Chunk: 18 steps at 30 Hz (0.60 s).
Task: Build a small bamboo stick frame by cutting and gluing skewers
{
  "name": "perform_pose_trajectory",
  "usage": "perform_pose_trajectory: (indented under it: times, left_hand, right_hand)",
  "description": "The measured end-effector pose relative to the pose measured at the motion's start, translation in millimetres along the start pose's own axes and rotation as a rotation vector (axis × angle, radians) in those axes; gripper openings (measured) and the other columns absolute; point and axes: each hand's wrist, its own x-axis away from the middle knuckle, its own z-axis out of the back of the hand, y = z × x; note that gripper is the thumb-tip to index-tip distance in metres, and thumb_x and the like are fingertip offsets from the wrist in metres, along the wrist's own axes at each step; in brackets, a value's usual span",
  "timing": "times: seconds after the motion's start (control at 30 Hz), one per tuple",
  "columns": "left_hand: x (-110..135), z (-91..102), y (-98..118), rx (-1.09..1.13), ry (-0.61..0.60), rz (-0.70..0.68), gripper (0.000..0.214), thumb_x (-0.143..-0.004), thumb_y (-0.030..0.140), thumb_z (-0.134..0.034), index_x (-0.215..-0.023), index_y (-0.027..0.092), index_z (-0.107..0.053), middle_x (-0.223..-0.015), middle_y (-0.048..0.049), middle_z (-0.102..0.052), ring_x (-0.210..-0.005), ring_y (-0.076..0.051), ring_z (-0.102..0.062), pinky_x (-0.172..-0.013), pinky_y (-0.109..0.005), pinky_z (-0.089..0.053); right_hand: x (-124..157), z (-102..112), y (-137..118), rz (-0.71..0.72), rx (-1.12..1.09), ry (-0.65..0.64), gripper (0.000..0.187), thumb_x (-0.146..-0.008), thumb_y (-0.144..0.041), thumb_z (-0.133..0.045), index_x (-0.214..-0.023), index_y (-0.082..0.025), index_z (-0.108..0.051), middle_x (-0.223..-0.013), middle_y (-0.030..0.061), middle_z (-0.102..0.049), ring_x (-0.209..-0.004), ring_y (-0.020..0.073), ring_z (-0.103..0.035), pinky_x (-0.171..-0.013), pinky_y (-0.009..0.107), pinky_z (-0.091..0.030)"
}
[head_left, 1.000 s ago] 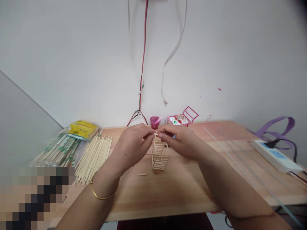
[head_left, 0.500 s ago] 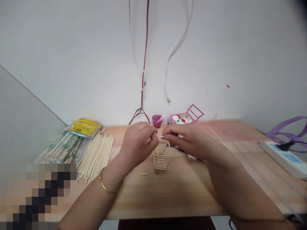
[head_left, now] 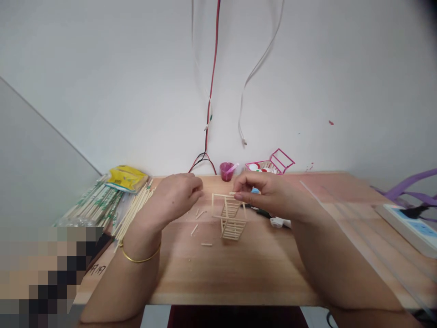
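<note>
Right hand [head_left: 262, 187]: I'm pinching a short, pale stick [head_left: 232, 193]. Slatted, unpainted frame [head_left: 233, 219] at my 12 o'clock. Can't tell if left hand [head_left: 177, 193] grips anything.

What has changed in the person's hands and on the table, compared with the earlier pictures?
The left hand moved left, away from the right hand, and seems to have let go of the short stick piece, which the right fingers keep pinched. Loose stick bits came into view. The stick frame and pink cup stayed in place.
</note>
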Motion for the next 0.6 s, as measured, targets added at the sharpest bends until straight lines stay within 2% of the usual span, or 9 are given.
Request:
perform_pose_trajectory:
  times: [0.07,0.2,0.37,0.5,0.6]
  left_hand:
    - [-1.0,-6.5,-4.1,0.007,0.017,0.028,0.01,-0.071,0.014,-0.058,-0.066,0.022,-0.064,-0.064,-0.0031,-0.058,-0.057,-0.016,-0.044,-0.054,-0.027,-0.027]
    - [-6.0,-23.9,-1.0,0.115,0.035,-0.01,0.017,-0.076,0.014,-0.055,-0.064,0.022,-0.065,-0.068,-0.0054,-0.06,-0.064,-0.019,-0.049,-0.064,-0.03,-0.034]
    - [-12.5,-43.8,11.2,0.266,0.002,-0.12,0.021,-0.073,0.01,-0.056,-0.057,0.021,-0.064,-0.064,-0.0052,-0.056,-0.063,-0.019,-0.046,-0.069,-0.033,-0.034]
    - [-15.6,-51.4,14.1,0.18,-0.04,-0.127,0.022,-0.074,0.01,-0.055,-0.059,0.02,-0.066,-0.064,-0.0064,-0.056,-0.065,-0.02,-0.048,-0.071,-0.035,-0.036]
    - [-17.1,-53.8,14.7,0.129,-0.057,-0.147,0.021,-0.076,0.01,-0.054,-0.064,0.02,-0.069,-0.068,-0.0075,-0.059,-0.07,-0.021,-0.052,-0.073,-0.035,-0.038]
  right_hand:
    - [-1.6,-1.3,3.7,-0.037,0.041,0.047,0.011,-0.085,-0.031,-0.058,-0.083,-0.021,-0.061,-0.082,0.0009,-0.062,-0.072,0.0132,-0.055,-0.063,0.025,-0.041]
    - [-5.5,-3.1,13.8,-0.075,0.172,0.112,0.007,-0.085,-0.027,-0.058,-0.082,-0.021,-0.061,-0.075,-0.0007,-0.061,-0.066,0.0122,-0.052,-0.058,0.025,-0.037]
    - [-10.1,-4.8,22.5,-0.057,0.334,0.069,0.01,-0.084,-0.022,-0.056,-0.078,-0.021,-0.064,-0.074,-0.0001,-0.063,-0.063,0.0126,-0.052,-0.059,0.026,-0.033]
    - [-11.2,-7.5,28.2,-0.044,0.396,0.023,0.013,-0.084,-0.022,-0.057,-0.073,-0.021,-0.063,-0.069,0.0004,-0.063,-0.064,0.0142,-0.052,-0.058,0.027,-0.031]
    - [-11.1,-10.1,32.1,-0.042,0.434,-0.001,0.009,-0.082,-0.021,-0.058,-0.074,-0.021,-0.063,-0.073,0.0014,-0.065,-0.066,0.0149,-0.053,-0.057,0.026,-0.03]
